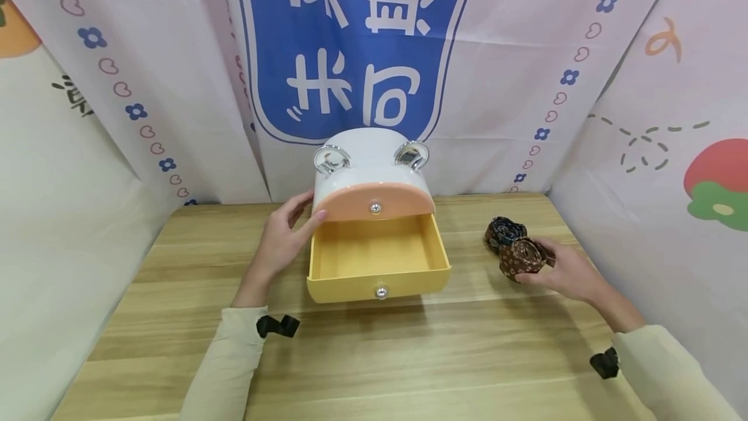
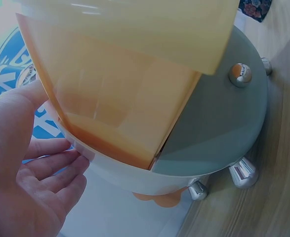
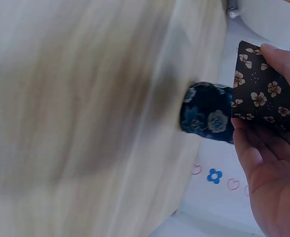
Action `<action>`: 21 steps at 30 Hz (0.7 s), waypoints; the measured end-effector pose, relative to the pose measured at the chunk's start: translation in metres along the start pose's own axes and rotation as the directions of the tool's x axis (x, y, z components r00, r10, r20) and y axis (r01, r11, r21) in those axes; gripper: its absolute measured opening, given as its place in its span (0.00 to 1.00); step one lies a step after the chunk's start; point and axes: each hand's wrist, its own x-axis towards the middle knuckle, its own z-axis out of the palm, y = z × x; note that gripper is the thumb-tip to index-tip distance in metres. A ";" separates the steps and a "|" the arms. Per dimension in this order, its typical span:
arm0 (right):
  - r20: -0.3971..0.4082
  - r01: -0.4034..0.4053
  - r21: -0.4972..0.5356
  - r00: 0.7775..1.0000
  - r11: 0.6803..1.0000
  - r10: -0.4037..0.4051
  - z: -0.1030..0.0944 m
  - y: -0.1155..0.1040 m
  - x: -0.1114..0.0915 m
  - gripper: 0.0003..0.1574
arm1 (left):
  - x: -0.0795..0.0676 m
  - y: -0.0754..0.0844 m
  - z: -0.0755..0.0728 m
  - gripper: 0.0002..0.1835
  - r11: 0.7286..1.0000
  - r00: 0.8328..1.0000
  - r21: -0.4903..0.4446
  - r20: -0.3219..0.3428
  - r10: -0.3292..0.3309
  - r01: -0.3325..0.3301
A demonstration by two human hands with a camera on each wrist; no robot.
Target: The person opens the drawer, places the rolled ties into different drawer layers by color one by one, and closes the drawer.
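Observation:
My right hand (image 1: 565, 273) holds a rolled brown necktie (image 3: 263, 89) with pale flowers, thumb on one side and fingers on the other. Just behind it, a rolled navy floral necktie (image 1: 505, 234) sits on the table. At the middle stands a small white drawer cabinet (image 1: 374, 158) with an orange upper drawer (image 1: 350, 203) closed and a yellow lower drawer (image 1: 380, 288) pulled out, nothing inside. My left hand (image 1: 280, 239) rests against the cabinet's left side, its thumb at the front edge. In the left wrist view its fingers (image 2: 61, 163) lie loosely along the white shell.
Two silver-rimmed round ears (image 1: 332, 160) stick up from the cabinet's top. A grey-green lower front (image 2: 209, 123) and silver feet (image 2: 243, 173) show in the left wrist view. Printed cloth (image 1: 497, 83) hangs behind and beside the wooden table (image 1: 374, 362).

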 end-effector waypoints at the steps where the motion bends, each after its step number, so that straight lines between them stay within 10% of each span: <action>1: -0.006 0.017 0.003 1.000 1.000 -0.017 -0.001 -0.002 0.001 0.56 | 0.000 0.000 0.000 0.37 1.000 1.000 0.001 0.001 -0.001 0.001; 21: 0.074 0.140 0.003 0.987 0.990 -0.140 -0.045 -0.060 0.029 0.59 | 0.000 0.002 -0.002 0.38 1.000 1.000 0.017 0.011 -0.019 0.019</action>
